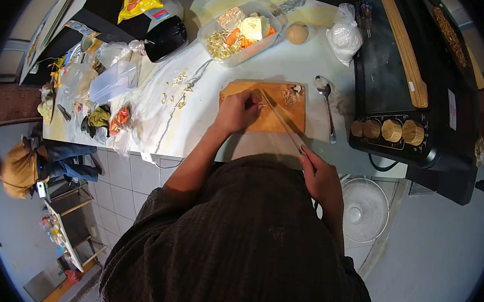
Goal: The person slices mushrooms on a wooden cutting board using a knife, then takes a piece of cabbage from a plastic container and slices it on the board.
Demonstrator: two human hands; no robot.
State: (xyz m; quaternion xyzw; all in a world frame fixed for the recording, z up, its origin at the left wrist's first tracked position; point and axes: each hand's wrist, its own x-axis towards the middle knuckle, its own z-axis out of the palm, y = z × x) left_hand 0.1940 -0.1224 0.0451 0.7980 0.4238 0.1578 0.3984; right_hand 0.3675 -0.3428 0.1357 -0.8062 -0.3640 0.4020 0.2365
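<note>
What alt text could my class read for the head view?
A person's right hand holds a knife over a board, close beside the curled left hand. Beyond the board sit a food tub and an egg; a spoon lies to its right.

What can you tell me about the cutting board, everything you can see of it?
The cutting board is a flat, orange-brown, roughly rectangular slab that looks wooden. It lies flat on the marble-patterned counter, near the front edge. Small chopped bits and a pale piece lie near its far right corner. The left hand covers part of its left side, and a knife slants across it; whether either presses on the surface is unclear.
</note>
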